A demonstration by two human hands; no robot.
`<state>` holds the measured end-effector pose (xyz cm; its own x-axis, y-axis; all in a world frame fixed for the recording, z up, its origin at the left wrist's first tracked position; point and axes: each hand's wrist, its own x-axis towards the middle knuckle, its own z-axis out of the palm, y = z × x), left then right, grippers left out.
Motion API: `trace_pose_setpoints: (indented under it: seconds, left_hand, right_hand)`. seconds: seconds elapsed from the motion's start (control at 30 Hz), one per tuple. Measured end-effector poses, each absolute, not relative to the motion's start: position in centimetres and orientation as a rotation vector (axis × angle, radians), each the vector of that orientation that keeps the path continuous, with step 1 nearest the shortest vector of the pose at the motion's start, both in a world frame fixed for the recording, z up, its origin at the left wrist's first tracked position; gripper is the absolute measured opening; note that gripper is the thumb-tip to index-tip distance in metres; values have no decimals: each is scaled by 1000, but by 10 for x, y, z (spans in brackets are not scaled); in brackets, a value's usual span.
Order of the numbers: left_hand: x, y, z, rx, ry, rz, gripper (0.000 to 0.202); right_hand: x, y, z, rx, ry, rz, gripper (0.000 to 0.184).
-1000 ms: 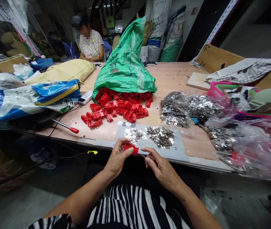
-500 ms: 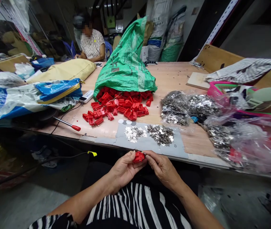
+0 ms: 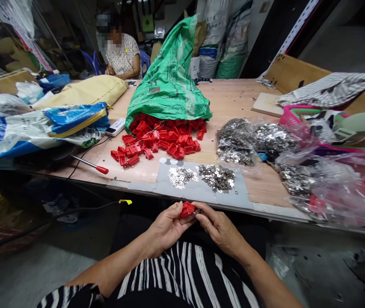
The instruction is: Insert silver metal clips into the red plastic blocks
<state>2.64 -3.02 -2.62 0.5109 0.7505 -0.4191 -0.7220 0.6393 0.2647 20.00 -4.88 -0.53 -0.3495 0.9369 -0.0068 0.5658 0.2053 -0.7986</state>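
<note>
My left hand (image 3: 166, 224) and my right hand (image 3: 218, 226) meet just below the table's front edge, over my lap. Both pinch one small red plastic part (image 3: 187, 209), the left from below, the right from the side. Ahead on the table lies a grey sheet (image 3: 240, 194) with two small heaps of shiny metal pieces (image 3: 216, 176). Behind it a pile of red plastic parts (image 3: 159, 143) spills from a green woven sack (image 3: 169, 83).
A red-handled screwdriver (image 3: 90, 164) and a white power strip (image 3: 116, 127) lie left of the red pile. Clear bags of metal pieces (image 3: 253, 139) and a pink basket (image 3: 301, 119) fill the right side. Blue and white sacks (image 3: 41, 128) lie left. Another person (image 3: 120, 53) sits at the far end.
My hands dropped from the table edge toward my lap and came together; the right hand, earlier apart from the red part, now pinches it too.
</note>
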Motion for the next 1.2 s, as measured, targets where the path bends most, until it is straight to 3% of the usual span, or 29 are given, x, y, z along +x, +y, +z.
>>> trace_pose_setpoints:
  seconds: [0.37, 0.6, 0.83, 1.03, 1.2]
  left_hand:
    - [28, -36, -36, 59, 571, 789, 11]
    - [11, -17, -68, 27, 1070, 562, 4]
    - [6, -4, -104, 41, 1180, 576, 22]
    - [4, -6, -116, 77, 1234, 727, 38]
    - [-12, -8, -129, 102, 1309, 789, 37]
  right_hand:
    - [201, -51, -22, -1405, -1811, 1107, 39]
    - [220, -67, -73, -1589, -1633, 1301, 44]
    - [238, -79, -115, -1709, -1435, 1236, 48]
    - [238, -79, -116, -1696, -1438, 1264, 44]
    - [236, -79, -113, -1687, -1468, 1273, 39]
